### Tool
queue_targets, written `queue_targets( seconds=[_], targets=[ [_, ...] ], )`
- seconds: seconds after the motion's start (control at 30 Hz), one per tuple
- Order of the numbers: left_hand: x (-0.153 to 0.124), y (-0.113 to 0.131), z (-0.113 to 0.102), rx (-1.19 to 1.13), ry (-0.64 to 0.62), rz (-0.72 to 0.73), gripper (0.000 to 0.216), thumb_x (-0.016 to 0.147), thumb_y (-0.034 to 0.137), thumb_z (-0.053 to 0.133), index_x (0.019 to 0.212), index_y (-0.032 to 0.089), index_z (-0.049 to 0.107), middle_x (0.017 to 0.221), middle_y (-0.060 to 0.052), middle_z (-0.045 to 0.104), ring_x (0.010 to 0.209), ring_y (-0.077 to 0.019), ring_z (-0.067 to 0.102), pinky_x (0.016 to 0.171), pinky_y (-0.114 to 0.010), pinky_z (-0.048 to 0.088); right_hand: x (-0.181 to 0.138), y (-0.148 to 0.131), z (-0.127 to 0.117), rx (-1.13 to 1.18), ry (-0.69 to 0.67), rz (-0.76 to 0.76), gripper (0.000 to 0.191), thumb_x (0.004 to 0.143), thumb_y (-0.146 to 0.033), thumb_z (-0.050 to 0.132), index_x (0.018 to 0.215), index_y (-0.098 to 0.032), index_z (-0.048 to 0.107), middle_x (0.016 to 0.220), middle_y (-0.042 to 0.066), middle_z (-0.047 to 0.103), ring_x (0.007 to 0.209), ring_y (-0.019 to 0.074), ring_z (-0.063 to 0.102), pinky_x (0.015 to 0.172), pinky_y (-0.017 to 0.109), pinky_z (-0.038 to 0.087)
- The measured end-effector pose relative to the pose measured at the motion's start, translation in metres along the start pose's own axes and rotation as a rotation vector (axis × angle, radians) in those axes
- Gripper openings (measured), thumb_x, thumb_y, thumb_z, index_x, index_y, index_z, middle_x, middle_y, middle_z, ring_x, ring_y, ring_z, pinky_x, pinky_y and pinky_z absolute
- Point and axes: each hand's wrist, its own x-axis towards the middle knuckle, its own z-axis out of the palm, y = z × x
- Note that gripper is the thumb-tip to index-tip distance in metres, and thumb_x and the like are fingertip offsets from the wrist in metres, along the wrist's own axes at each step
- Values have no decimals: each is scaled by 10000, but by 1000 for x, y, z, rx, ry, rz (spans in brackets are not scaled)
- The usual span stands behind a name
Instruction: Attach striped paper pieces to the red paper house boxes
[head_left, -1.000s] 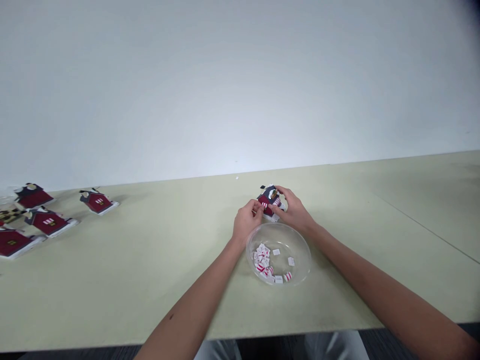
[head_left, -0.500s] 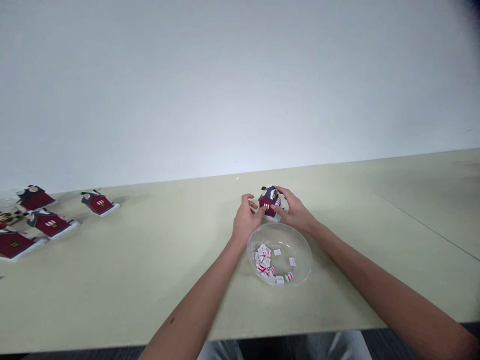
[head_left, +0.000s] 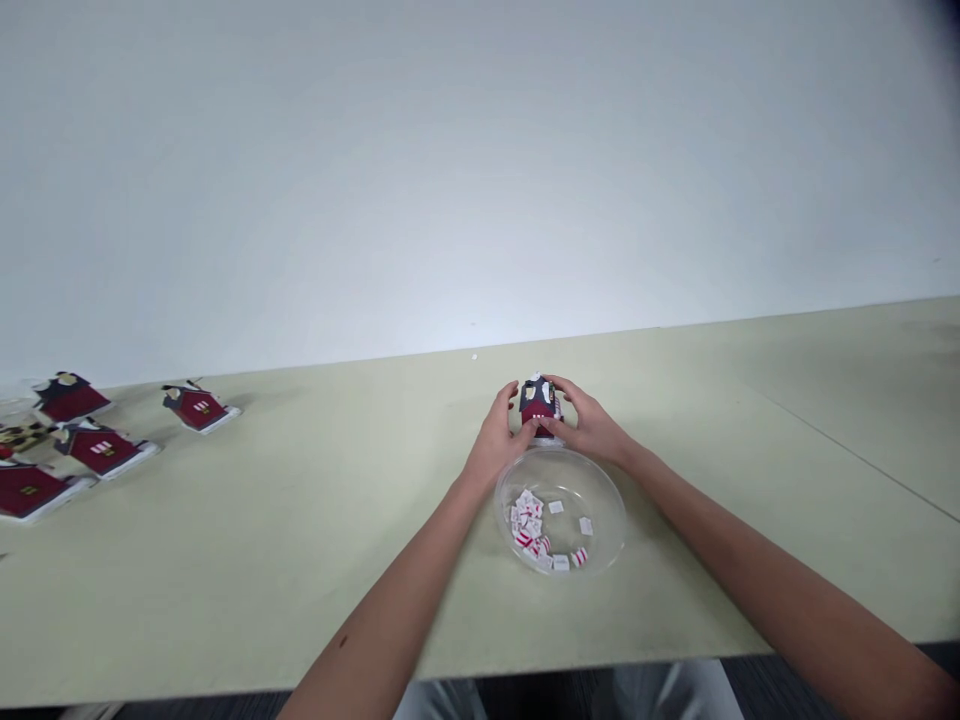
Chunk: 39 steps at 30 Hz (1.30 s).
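A small red toy house with a dark roof and white trim stands upright on the table, just beyond a clear round bowl. My left hand is at its left side, thumb on the front wall and fingers curved toward the roof. From the right, my right hand grips it, thumb against the front and index finger by the roof's right edge. Inside the bowl lie several small white pieces, some with red stripes. The back of the house is hidden.
At the far left stand more red houses with dark roofs, one of them apart from the cluster. The pale green table meets a white wall behind. A seam crosses the table at right.
The house has turned so its front faces me more squarely. My left fingers have moved up and closer to its roof. The bowl and its pieces stay essentially in place.
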Motion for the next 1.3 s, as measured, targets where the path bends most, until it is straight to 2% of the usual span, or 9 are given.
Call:
queue_targets(
  seconds=[0.23, 0.4, 0.57, 0.77, 0.97, 1.07, 1.23, 1.3],
  targets=[
    [0, 2, 0, -37, -31, 56, 569, 930, 367, 563, 1454, 229, 389, 1490, -119, 471, 1328, -272, 492, 1090, -426, 426, -1, 2, 2, -26, -18, 6, 667, 919, -469, 592, 1509, -254, 365, 1487, 108, 501, 1356, 294, 494, 1138, 495, 401],
    [1, -1, 1, 3, -10, 42, 571, 917, 357, 576, 1444, 201, 420, 1492, -128, 470, 1306, -278, 506, 1036, -410, 467, -2, -1, 5, -10, -21, 41, 755, 938, -445, 561, 1579, -270, 201, 1595, 109, 354, 1461, 294, 364, 1182, 513, 340],
    [0, 4, -1, -2, -34, 36, 564, 923, 365, 566, 1445, 219, 411, 1470, -117, 493, 1235, -262, 555, 876, -349, 530, -1, -6, 4, 16, -45, 38, 668, 942, -413, 553, 1536, -245, 297, 1512, 113, 476, 1386, 291, 475, 1155, 480, 391],
    [-1, 4, -1, -30, -40, 2, 711, 919, 384, 579, 1533, 206, 269, 1521, -149, 432, 1344, -285, 475, 917, -363, 521, 0, -6, 2, 8, -48, 19, 632, 944, -377, 544, 1515, -231, 316, 1496, 117, 490, 1365, 282, 495, 1155, 473, 389],
    [0, -1, 1, -101, -62, -12, 744, 903, 399, 607, 1540, 226, 264, 1543, -136, 408, 1367, -281, 460, 1008, -387, 492, -1, -7, 2, 7, -55, 9, 643, 946, -405, 543, 1521, -237, 310, 1506, 114, 476, 1367, 283, 490, 1148, 470, 395],
    [0, -2, 1, -120, -66, -5, 728, 907, 397, 604, 1534, 229, 275, 1522, -135, 436, 1356, -278, 470, 979, -377, 504, -1, -8, 2, 11, -53, 20, 629, 957, -445, 531, 1516, -246, 324, 1509, 106, 474, 1365, 280, 491, 1147, 465, 396],
    [-1, 3, 1, -117, -39, -8, 705, 887, 384, 629, 1501, 220, 324, 1500, -141, 452, 1319, -283, 491, 846, -333, 532, -1, -9, 4, 1, -22, 20, 618, 961, -489, 513, 1507, -252, 348, 1500, 108, 483, 1362, 284, 486, 1127, 472, 408],
    [-1, 5, 0, -106, -32, -4, 692, 878, 367, 638, 1486, 218, 341, 1487, -139, 467, 1298, -280, 504, 852, -336, 527, -1, -9, 4, -5, -8, 24, 611, 964, -495, 505, 1503, -252, 354, 1494, 110, 489, 1357, 283, 487, 1121, 471, 410]
  ],
)
